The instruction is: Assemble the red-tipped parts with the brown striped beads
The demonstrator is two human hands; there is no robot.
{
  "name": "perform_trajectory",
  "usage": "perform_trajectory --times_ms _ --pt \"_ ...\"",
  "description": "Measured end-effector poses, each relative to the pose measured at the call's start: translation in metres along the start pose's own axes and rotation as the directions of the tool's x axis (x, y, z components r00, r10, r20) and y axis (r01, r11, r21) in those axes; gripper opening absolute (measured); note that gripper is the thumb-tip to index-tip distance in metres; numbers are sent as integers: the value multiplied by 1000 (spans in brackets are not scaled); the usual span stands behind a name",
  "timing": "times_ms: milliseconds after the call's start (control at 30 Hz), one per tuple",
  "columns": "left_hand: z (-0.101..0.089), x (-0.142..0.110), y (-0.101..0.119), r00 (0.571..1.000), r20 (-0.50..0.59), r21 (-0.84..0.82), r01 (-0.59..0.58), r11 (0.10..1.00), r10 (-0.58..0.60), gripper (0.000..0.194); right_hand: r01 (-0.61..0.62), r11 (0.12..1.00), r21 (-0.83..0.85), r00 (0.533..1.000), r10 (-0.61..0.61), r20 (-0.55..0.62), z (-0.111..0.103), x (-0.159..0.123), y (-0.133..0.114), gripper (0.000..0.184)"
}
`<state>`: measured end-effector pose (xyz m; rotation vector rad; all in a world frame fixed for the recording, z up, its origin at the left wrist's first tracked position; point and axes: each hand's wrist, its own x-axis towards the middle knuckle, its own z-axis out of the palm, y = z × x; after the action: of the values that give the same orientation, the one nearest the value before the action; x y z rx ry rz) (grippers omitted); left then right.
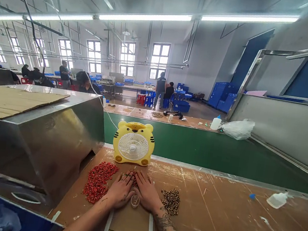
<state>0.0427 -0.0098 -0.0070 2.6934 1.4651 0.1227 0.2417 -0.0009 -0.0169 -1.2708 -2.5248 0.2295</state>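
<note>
My left hand (119, 191) lies palm down with its fingers stretched out on the table in front of the fan. Opposite it, my right hand (146, 191) is likewise flat, fingers extended and slightly spread. Between and partly under the fingers is a small heap of red and dark pieces (134, 179), mostly covered. A small round clear container (135, 201) stands between my thumbs. To the left of the hands lies a larger pile of small red pieces (98, 182). Right of my right wrist is a pile of gold-and-black pieces (171, 201).
A yellow animal-faced fan (133, 143) stands behind the hands. A metal housing (57, 148) borders the left side. At right lie a white squeeze bottle (276, 200) and a blue cap (252, 196). Past the green belt (206, 147) are a plastic bag (238, 128) and seated people.
</note>
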Motion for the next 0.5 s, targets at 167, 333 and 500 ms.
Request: perform_trajectory --times_ms 167,333,500 --pt "-9 -8 -3 999 28 50 40 998 -41 73 18 1000 -5 1000 -18 -5 0 0 -1 57" --pt "-18 -20 -7 998 23 77 51 996 -53 70 18 1000 -13 1000 -18 -11 -3 -2 -6 56" --pt "-15 -37 -11 997 -31 73 74 995 -72 67 -2 1000 -26 1000 2 -15 -4 -3 -6 60"
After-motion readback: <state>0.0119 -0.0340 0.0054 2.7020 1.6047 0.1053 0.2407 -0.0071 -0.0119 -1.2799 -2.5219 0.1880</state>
